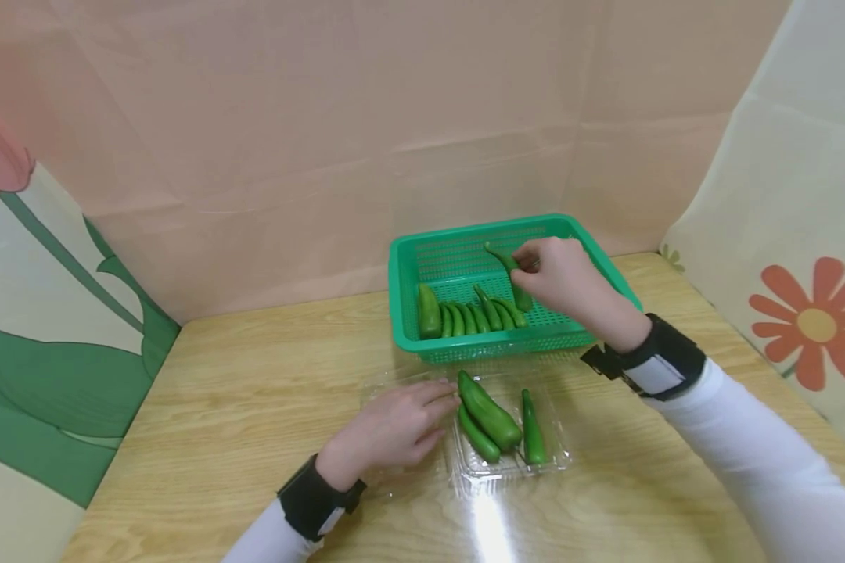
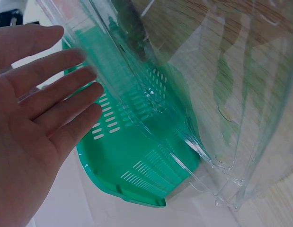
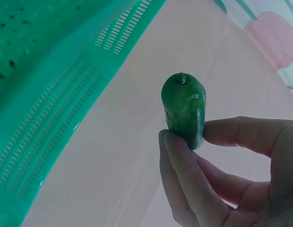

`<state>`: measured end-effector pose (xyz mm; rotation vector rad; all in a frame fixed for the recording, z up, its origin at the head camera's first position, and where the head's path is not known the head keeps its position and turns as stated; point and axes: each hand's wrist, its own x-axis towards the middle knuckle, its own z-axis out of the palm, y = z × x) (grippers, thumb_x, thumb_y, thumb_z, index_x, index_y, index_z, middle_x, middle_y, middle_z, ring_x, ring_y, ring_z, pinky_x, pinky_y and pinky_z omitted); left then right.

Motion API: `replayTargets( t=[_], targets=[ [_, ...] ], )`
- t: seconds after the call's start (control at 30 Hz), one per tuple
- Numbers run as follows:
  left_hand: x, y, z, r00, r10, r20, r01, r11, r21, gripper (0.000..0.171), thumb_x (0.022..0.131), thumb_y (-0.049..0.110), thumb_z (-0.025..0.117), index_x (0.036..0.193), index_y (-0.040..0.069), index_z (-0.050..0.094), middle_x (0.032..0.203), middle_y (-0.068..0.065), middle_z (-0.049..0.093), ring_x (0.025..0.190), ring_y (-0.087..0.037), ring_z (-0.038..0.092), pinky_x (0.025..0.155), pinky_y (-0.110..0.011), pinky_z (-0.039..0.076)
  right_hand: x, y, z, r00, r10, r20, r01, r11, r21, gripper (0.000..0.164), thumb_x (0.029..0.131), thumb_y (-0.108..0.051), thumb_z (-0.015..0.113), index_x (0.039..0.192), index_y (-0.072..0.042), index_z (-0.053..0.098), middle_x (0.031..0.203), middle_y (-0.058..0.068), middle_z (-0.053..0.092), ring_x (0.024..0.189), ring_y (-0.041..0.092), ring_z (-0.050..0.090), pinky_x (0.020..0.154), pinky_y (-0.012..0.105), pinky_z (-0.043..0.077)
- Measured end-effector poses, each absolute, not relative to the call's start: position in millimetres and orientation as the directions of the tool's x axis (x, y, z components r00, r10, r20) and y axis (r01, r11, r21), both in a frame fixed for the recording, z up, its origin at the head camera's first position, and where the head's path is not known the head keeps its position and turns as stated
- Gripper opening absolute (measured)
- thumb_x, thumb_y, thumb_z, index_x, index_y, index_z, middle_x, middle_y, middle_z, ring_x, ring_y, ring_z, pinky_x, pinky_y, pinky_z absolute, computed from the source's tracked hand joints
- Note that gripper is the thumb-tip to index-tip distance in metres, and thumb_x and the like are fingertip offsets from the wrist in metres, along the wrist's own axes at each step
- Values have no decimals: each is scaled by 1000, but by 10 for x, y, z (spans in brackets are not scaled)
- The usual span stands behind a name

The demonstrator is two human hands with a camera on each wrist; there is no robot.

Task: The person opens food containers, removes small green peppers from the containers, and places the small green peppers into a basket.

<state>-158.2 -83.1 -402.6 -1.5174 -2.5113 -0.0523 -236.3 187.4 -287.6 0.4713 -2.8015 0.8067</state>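
My right hand [image 1: 559, 277] pinches a long green pepper [image 1: 522, 299] between thumb and fingers, over the right part of the green basket [image 1: 397, 301]. In the right wrist view the rounded end of this pepper [image 3: 184, 111] points at the camera. My left hand [image 1: 397, 422], its fingers extended, is at the left side of an opened clear plastic clamshell box [image 1: 559, 457] and holds nothing. Three peppers lie in the box: a thick one [image 1: 491, 413], a slimmer one [image 1: 477, 438] beside it and another [image 1: 532, 430] at the right.
Several green peppers [image 1: 468, 319] lie in a row along the basket's near side, with a thicker one [image 1: 429, 313] at the left end. The basket stands behind the box on a wooden table [image 1: 253, 391]. A pink cloth [image 1: 289, 156] hangs close behind the basket.
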Motion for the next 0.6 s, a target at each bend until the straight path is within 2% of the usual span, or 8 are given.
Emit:
replayTargets(
  t=[0.33, 0.6],
  targets=[
    [-1577, -833, -4023, -450, 872, 194, 880, 469, -69, 44, 89, 25, 62, 127, 5, 57, 135, -13, 55, 128, -24, 50, 112, -34, 38, -2610, 1830, -2745, -945, -233, 229, -314, 838, -446, 35, 89, -16, 56, 116, 5, 63, 106, 24, 68, 93, 34, 66, 77, 47, 57],
    [-1584, -841, -4018, -443, 873, 205, 884, 463, -62, 44, 88, 24, 62, 127, 4, 57, 135, -13, 55, 128, -24, 50, 112, -33, 38, -2873, 1852, -2715, -975, -181, 126, -219, 872, -437, 38, 89, -20, 56, 119, 3, 62, 111, 23, 66, 96, 34, 65, 77, 46, 57]
  ],
)
